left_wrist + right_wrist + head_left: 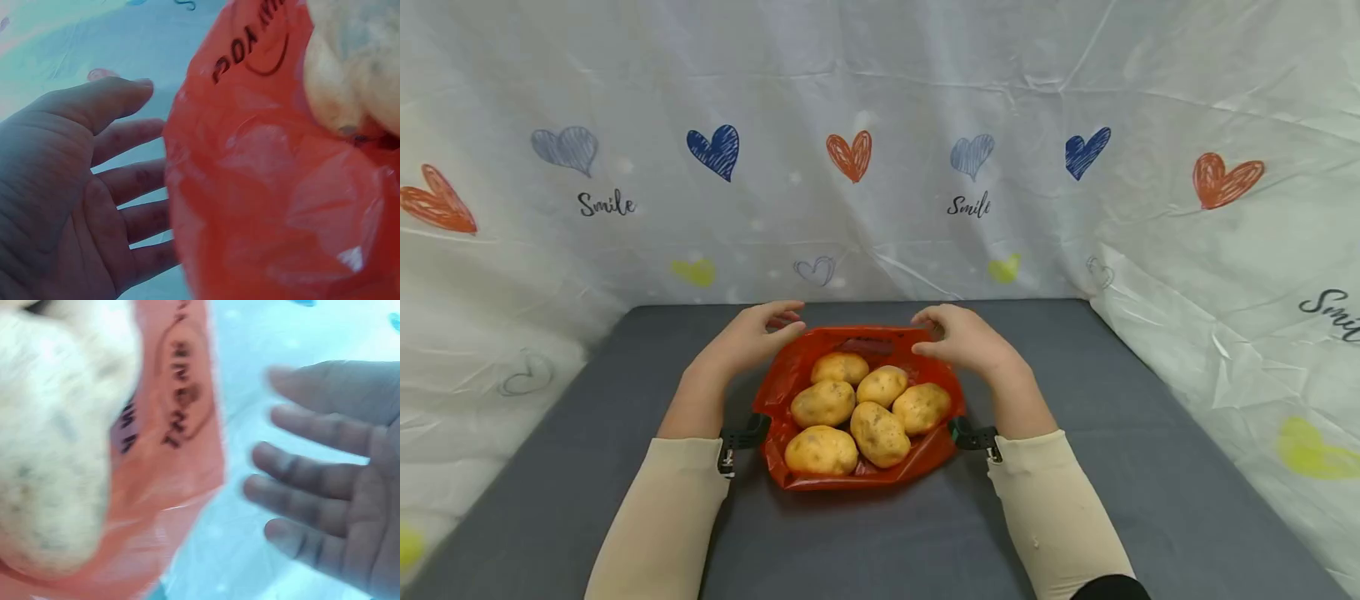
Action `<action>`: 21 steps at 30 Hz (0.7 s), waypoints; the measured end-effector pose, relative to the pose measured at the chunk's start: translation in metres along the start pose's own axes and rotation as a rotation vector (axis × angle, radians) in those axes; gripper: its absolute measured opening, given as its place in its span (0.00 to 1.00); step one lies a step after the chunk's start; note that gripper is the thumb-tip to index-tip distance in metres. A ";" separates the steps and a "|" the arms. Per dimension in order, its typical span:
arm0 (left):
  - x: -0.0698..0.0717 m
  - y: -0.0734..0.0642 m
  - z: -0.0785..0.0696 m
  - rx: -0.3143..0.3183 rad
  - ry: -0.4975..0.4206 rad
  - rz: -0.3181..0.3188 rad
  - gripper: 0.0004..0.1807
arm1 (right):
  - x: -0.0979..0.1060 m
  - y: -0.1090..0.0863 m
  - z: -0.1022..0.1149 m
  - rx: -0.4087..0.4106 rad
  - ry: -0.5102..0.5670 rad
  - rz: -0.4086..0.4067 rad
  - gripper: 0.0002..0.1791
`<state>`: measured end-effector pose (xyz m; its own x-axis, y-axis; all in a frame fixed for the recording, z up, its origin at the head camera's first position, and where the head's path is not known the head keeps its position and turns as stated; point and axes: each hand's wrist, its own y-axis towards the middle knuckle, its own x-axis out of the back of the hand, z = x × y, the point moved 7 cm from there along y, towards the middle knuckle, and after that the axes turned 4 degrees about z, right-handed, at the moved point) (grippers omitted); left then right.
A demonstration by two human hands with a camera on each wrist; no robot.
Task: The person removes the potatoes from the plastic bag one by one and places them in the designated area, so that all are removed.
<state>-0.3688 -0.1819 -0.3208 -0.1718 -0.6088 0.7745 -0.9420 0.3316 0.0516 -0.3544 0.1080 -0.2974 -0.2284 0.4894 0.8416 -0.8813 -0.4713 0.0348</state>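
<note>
Nothing is gripped by the left hand [748, 336] or right hand [967, 336], fingers apart; the red bag [789, 367] is best taken evenly at both sides, lest potatoes [878, 433] be spilled.

The bag [934, 457] is red (with black lettering [239, 50]), the potatoes [881, 433] yellowish tan. Orange-red, blue and yellow hearts [713, 152] pattern the white sheet [910, 50].

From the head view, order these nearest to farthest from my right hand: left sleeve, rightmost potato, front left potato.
1. Rightmost potato, on the right hand's side
2. Front left potato, across the red bag
3. Left sleeve, left of the bag
</note>
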 end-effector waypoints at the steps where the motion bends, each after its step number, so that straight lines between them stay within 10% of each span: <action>1: 0.001 0.000 0.001 0.001 -0.004 0.005 0.34 | -0.001 -0.003 0.000 -0.016 0.026 0.044 0.21; 8: 0.002 0.000 -0.002 0.001 0.050 0.039 0.30 | -0.014 -0.015 -0.004 -0.151 0.008 0.319 0.22; 21: -0.006 0.002 -0.005 0.034 0.106 0.093 0.36 | -0.040 -0.010 -0.023 -0.268 -0.123 0.420 0.30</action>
<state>-0.3680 -0.1745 -0.3223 -0.2292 -0.4966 0.8372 -0.9329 0.3576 -0.0433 -0.3460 0.1099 -0.3433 -0.5498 0.2006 0.8109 -0.8025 -0.3963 -0.4461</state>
